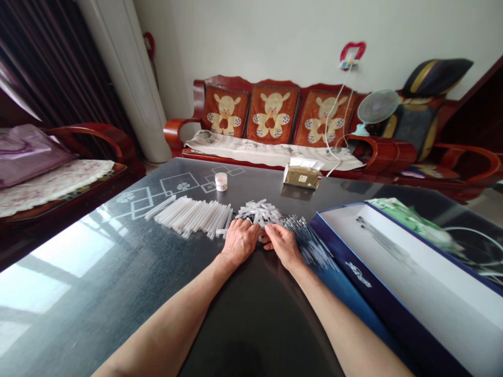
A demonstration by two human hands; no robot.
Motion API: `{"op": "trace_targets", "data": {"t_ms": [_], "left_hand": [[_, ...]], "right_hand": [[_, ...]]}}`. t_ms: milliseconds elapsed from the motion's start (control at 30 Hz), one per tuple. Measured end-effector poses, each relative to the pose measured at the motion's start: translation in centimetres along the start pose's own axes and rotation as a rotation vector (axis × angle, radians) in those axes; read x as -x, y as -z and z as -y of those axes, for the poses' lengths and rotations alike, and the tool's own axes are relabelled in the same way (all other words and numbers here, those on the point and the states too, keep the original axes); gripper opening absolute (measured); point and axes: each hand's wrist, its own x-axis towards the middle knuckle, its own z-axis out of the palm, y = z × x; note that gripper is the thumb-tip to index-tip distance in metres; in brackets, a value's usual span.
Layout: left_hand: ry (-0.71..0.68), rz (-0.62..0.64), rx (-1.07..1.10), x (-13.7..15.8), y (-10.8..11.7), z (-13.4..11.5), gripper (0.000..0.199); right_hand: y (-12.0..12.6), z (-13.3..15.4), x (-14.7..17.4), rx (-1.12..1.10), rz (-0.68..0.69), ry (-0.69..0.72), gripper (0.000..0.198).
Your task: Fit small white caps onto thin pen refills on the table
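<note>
My left hand (240, 243) is closed around a white plastic tube (220, 232), whose end sticks out to the left of the fingers. Close beside it, my right hand (281, 243) has its thumb and fingers pinched together near the left fingertips. What the right hand pinches is too small and covered to make out. A row of long white tubes (192, 215) lies to the left. Just beyond the hands is a heap of short white plastic pieces (259, 210). Several thin, dark-and-silver rods (310, 241) lie in a bunch to the right.
An open blue box with a white inside (404, 251) takes up the right of the dark glossy table (129, 293), with a few rods in it. A green and white bag (416, 222) lies behind. Farther back stand a small tub (221, 181) and a tissue box (302, 176).
</note>
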Motion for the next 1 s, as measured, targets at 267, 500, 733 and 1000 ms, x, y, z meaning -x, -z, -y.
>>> {"op": "trace_targets", "data": {"t_ms": [267, 500, 733, 1000], "left_hand": [[0.000, 0.007, 0.010, 0.03, -0.03, 0.03, 0.032], [0.009, 0.029, 0.010, -0.03, 0.14, -0.06, 0.034], [0.011, 0.028, 0.002, -0.06, 0.12, -0.08, 0.033], [0.011, 0.046, 0.005, -0.07, 0.20, -0.10, 0.034]], "right_hand": [[0.01, -0.20, -0.07, -0.001, 0.023, 0.036, 0.041], [-0.08, -0.04, 0.07, 0.057, -0.012, 0.029, 0.042], [0.03, 0.03, 0.11, 0.024, 0.005, 0.042, 0.042], [-0.11, 0.24, 0.23, 0.084, -0.006, 0.050, 0.041]]}}
